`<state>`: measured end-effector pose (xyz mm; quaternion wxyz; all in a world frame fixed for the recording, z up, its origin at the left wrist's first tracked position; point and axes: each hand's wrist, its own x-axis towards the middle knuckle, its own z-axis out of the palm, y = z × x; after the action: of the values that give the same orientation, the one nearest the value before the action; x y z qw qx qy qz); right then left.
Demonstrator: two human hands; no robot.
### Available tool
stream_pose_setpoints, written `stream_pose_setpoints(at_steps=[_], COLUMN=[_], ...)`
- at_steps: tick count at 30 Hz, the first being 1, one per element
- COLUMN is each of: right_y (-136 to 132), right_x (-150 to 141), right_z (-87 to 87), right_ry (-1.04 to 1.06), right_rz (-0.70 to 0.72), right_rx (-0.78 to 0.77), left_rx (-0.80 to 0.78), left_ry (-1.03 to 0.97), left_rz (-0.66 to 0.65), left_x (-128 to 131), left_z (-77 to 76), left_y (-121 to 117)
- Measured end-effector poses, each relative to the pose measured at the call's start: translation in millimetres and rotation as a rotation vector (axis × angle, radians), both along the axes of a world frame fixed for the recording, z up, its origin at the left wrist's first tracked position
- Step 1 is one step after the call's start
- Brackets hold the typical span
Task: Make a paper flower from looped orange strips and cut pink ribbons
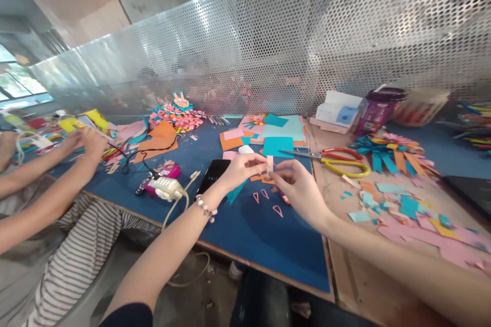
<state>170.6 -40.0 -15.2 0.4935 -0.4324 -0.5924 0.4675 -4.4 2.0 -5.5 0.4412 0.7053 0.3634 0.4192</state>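
Note:
Above the blue table mat [253, 245], my left hand [247, 169] pinches a small pale pink paper strip [270, 162] that stands upright from its fingertips. From the other side, the closed thumb and fingers of my right hand [297, 184] meet the strip's lower end. Just below my hands lie a few folded pink paper loops [277, 210], shaped like small drops. Orange paper pieces [263, 179] show partly behind the fingers. To the left of my left hand is a black phone [210, 176], partly covered by my wrist.
Scissors [326, 157] with red and yellow handles lie beyond my right hand. Teal paper sheets [278, 146] are stacked behind. Paper scraps [410, 209] spread at right. A power strip [164, 186] and cable lie left. A co-worker's hands [90, 143] work farther left. Perforated metal [249, 56] borders the back.

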Motion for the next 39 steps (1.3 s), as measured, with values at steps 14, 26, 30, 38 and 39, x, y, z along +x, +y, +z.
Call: stream_pose_setpoints(at_steps=[14, 26, 30, 38, 39], right_y=[-59.2, -59.3, -60.0, -58.5, -58.7], right_x=[-11.4, -12.2, -13.1, -14.1, -14.4], right_z=[-15.5, -22.8, -24.4, -27.7, -27.8], right_ry=[-0.374, -0.613, -0.637, -0.671, -0.671], right_rz=[0.369, 0.502, 0.535, 0.574, 0.568], right_rx=[0.65, 1.168, 1.207, 1.182, 1.182], left_rx=[0.026, -0.057, -0.043, 0.29, 0.307], left_ry=[-0.123, -0.076, -0.032, 0.252, 0.25], left_rz=[0.076, 0.06, 0.078, 0.169, 0.178], left_x=[5.9, 12.4, 14.0, 31.6, 33.0], left_z=[-8.4, -15.5, -16.1, -25.4, -26.4], left_y=[6.1, 3.8, 3.1, -9.2, -10.2])
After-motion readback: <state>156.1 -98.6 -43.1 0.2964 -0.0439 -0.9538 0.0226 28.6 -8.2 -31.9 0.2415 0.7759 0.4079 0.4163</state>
